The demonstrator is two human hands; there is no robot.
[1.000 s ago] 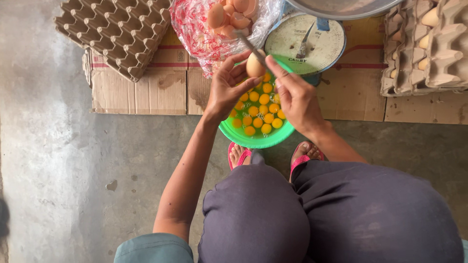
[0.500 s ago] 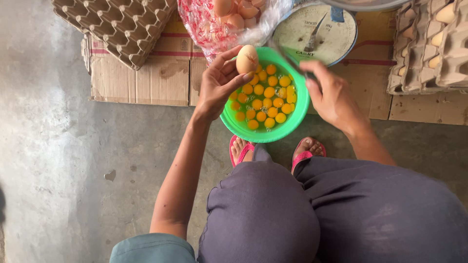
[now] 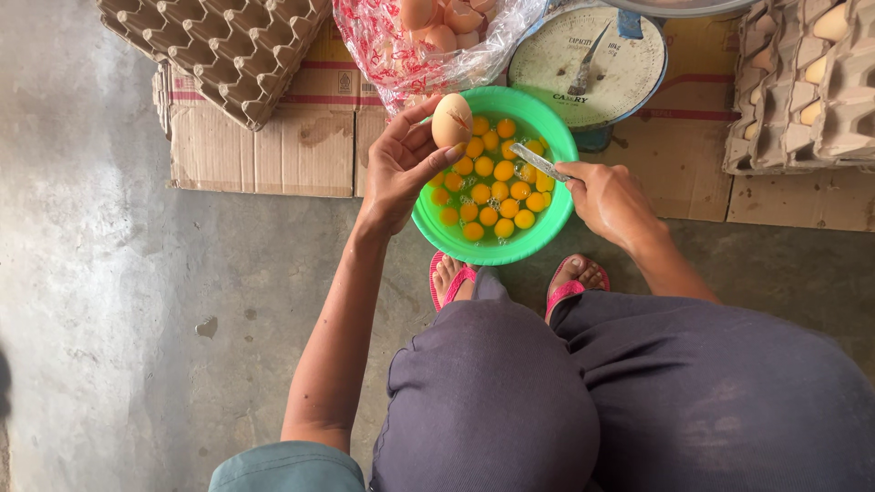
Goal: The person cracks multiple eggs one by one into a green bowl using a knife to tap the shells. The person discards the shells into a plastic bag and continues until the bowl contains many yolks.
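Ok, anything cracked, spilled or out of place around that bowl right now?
Only the egg in the left hand stands out: a dark crack line runs across its shell. The right hand holds a knife over the green bowl of yolks. No spill shows on the floor.

The egg in my left hand has a matt, pale brown shell. The knife in my right hand has a bright, smooth metal blade. The bowl is glossy green plastic; the yolks in it shine wet. Far left, the egg trays are rough grey paper pulp on matt brown cardboard. The bag is thin, shiny plastic. The floor is rough concrete.
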